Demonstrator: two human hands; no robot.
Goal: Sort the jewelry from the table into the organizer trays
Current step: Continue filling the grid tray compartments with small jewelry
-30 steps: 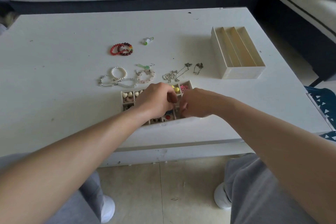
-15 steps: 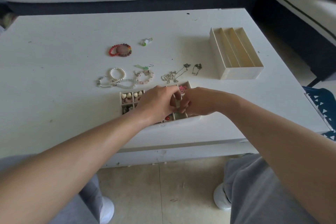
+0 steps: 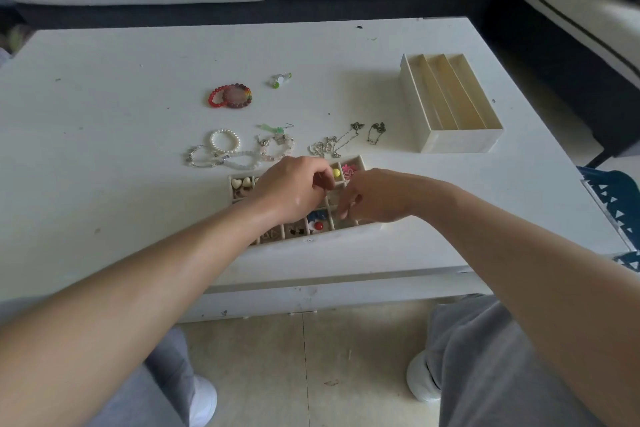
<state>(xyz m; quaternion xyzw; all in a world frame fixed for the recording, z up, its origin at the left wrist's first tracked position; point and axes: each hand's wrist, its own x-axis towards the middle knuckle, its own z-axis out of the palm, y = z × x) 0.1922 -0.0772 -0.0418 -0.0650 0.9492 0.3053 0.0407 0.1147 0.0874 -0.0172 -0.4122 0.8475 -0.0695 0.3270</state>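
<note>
- Both hands are over the small tray [image 3: 332, 236], which stands near the front edge of the table [image 3: 138, 184]. Many of its cells already have small pieces in them.
- The left hand [image 3: 294, 192] is over the middle of the tray with its fingers curled in toward the thumb. The right hand [image 3: 379, 199] is just beside it, and its fingers [image 3: 346, 210] bend down into a cell at the right end.
- The fingertips of the two hands are close together. I cannot tell if either hand pinches a piece, because anything there is hidden or too small.
- The unsorted jewelry lies on the table beyond the hands, on the far side of the small tray.
- The chains [image 3: 332, 145] are just behind the far rim, straight ahead of the left knuckles. The longest one runs slanting, from near-left to far-right, toward a smaller chain [image 3: 376, 131].
- The pearl bracelets [image 3: 225, 146] and a green earring [image 3: 273, 128] lie more to the left, so the left hand is nearer to them. The red bracelets [image 3: 230, 97] are farther back.
- The long tray [image 3: 460, 140] stands well apart on the right, with its three slots not filled. I think it is for the chains and bracelets, and the right hand is nearer to it.
- My judgement: the small pieces are nearly done. The next reach goes forward over the rim, and a chain should be lifted by one end so that it drops along a slot.
</note>
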